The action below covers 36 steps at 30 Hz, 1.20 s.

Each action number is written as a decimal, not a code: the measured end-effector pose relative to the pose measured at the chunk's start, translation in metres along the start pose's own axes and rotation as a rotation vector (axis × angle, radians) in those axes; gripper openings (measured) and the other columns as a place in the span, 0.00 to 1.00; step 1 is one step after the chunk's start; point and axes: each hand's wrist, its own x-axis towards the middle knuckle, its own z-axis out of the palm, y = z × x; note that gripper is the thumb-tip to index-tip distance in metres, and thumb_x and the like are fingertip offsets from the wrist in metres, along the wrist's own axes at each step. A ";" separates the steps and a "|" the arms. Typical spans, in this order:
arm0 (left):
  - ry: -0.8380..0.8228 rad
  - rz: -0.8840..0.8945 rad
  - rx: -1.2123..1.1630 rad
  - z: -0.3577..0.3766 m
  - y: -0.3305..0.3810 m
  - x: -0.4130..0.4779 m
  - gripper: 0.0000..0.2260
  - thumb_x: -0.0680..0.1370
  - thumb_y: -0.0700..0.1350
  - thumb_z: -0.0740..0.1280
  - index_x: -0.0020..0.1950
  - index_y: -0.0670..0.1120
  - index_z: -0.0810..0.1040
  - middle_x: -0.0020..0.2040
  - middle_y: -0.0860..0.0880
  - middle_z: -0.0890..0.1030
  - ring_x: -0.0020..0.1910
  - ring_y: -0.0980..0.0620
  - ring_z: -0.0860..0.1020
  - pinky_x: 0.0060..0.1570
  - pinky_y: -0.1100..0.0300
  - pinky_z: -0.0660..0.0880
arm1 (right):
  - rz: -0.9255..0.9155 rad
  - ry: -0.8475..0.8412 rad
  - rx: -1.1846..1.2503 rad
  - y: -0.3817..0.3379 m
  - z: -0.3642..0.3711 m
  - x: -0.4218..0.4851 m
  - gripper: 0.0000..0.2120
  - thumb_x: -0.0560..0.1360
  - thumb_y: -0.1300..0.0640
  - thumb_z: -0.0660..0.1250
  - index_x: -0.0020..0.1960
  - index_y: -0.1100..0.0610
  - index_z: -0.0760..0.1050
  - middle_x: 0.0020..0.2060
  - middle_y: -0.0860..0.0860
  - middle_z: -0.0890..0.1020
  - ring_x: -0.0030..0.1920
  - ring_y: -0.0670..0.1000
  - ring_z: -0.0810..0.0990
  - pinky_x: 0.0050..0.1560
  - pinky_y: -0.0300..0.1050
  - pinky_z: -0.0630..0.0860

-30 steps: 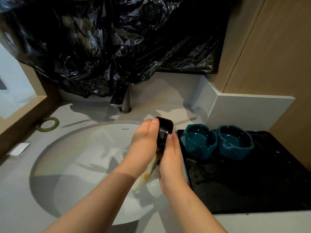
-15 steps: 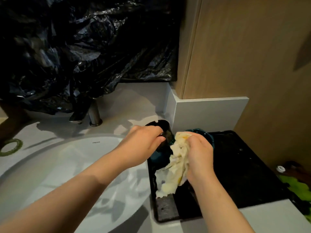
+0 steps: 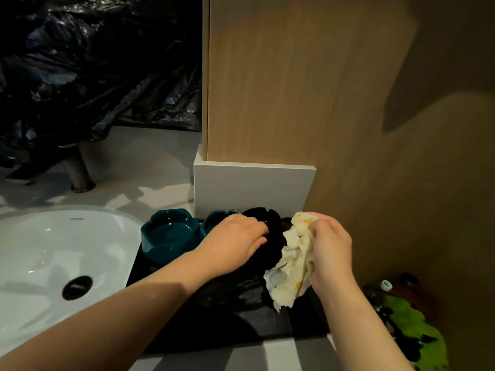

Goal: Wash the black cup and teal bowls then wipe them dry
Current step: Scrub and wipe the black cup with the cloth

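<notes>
Since half a second ago, both hands have carried the black cup (image 3: 270, 227) rightward, clear of the left teal bowl (image 3: 171, 234) and past the right teal bowl (image 3: 215, 223).

The white sink (image 3: 32, 263) fills the lower left of the frame. Right of it, a black mat (image 3: 214, 303) lies on the grey surface (image 3: 150, 167). Both bowls stand at the mat's far left corner, glossy, and the right one is half hidden by the left hand (image 3: 235, 243).

The cup is at frame centre, just right of the bowls and low over the mat. I cannot tell whether it rests there. It looks matt black, with a notched rim.

The left fingers curl round its side. The right hand (image 3: 330, 254) clutches a crumpled pale cloth (image 3: 292, 266) that touches the cup.

Drying the cup seems to be the step in hand. Next, the cloth should work round the wall and inside while the left hand steadies or turns the cup. The bowls would follow.
</notes>
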 end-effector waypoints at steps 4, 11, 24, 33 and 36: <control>0.017 0.033 0.024 0.015 0.016 0.009 0.20 0.77 0.51 0.50 0.46 0.45 0.80 0.41 0.48 0.81 0.42 0.48 0.79 0.55 0.52 0.75 | 0.037 -0.004 -0.019 0.012 -0.011 0.012 0.13 0.75 0.66 0.56 0.44 0.56 0.78 0.41 0.53 0.80 0.39 0.50 0.77 0.41 0.46 0.73; 0.002 0.095 0.134 0.045 0.015 0.024 0.09 0.74 0.47 0.62 0.40 0.47 0.79 0.33 0.51 0.79 0.33 0.51 0.78 0.42 0.57 0.80 | 0.090 0.024 -0.048 0.024 -0.026 0.031 0.13 0.75 0.65 0.56 0.46 0.55 0.78 0.40 0.52 0.80 0.39 0.51 0.77 0.41 0.47 0.74; -0.254 -0.140 0.366 0.063 0.021 0.044 0.12 0.75 0.33 0.57 0.55 0.42 0.73 0.51 0.45 0.79 0.51 0.44 0.77 0.62 0.56 0.65 | 0.086 -0.090 -0.171 0.039 -0.018 0.041 0.06 0.74 0.63 0.60 0.47 0.55 0.74 0.39 0.50 0.77 0.38 0.49 0.74 0.35 0.43 0.70; -0.368 -0.134 0.456 0.051 0.017 0.063 0.11 0.78 0.36 0.57 0.56 0.43 0.75 0.54 0.45 0.80 0.53 0.44 0.78 0.47 0.57 0.63 | 0.059 -0.202 -0.236 0.044 -0.020 0.039 0.05 0.72 0.62 0.61 0.41 0.54 0.67 0.32 0.51 0.68 0.33 0.50 0.65 0.34 0.45 0.63; -0.365 -0.105 0.458 0.047 0.013 0.057 0.11 0.77 0.37 0.57 0.57 0.43 0.74 0.53 0.45 0.80 0.54 0.44 0.77 0.54 0.56 0.65 | 0.052 -0.206 -0.231 0.045 -0.020 0.038 0.05 0.72 0.62 0.62 0.41 0.54 0.68 0.32 0.52 0.69 0.34 0.52 0.66 0.36 0.46 0.64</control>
